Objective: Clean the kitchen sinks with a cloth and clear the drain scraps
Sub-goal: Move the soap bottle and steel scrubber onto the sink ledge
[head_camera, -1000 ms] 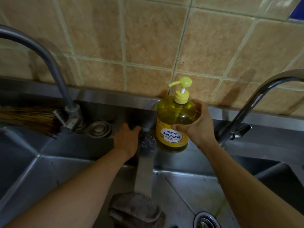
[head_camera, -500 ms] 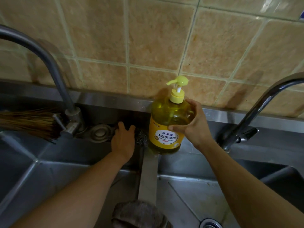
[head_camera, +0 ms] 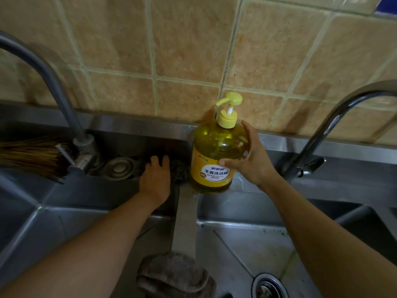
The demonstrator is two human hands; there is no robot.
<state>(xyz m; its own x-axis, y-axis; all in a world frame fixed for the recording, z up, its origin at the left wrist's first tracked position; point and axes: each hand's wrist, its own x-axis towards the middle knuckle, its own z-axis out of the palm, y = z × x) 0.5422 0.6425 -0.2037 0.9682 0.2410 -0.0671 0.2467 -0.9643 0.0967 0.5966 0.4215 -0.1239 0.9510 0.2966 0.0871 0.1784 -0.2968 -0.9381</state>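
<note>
Head view, left to right: a bristle brush [head_camera: 32, 155] and left faucet [head_camera: 55, 82] are seen on the back ledge. The left hand [head_camera: 155, 179] is laid over a dark scourer [head_camera: 179, 171]; whether it is gripped cannot be told. Just right, an upright soap bottle [head_camera: 217, 155] is loosely cupped by the right hand [head_camera: 253, 160], fingers spread wide. The cloth [head_camera: 174, 274] is draped on the divider [head_camera: 185, 220], lying toward the body, below both hands, the left one nearer. The drain [head_camera: 268, 287] sits in the right sink [head_camera: 247, 248].
</note>
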